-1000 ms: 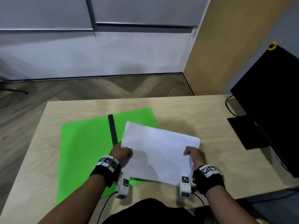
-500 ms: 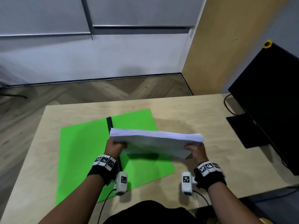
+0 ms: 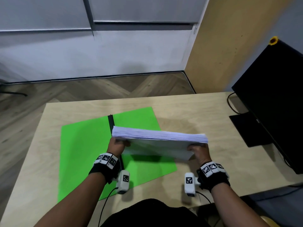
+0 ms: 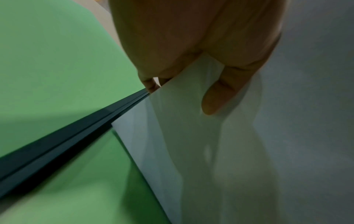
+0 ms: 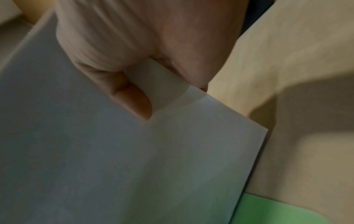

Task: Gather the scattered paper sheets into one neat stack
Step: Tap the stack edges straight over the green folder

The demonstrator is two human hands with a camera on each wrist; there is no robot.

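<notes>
A thick stack of white paper sheets stands tilted up on its long edge over the green mat, its upper edges facing the head camera. My left hand grips the stack's left end and my right hand grips its right end. In the left wrist view the thumb lies on the near white sheet. The right wrist view shows a thumb pressed on the sheet near its corner. The fingers behind the stack are hidden.
The wooden table carries the mat with a black strip across it. A black monitor and its base stand at the right edge, with a cable. Floor lies beyond the far edge.
The stack lay flat a second ago; both hands have lifted it and tipped it upright on its edge. Since half a second ago it has barely moved.
</notes>
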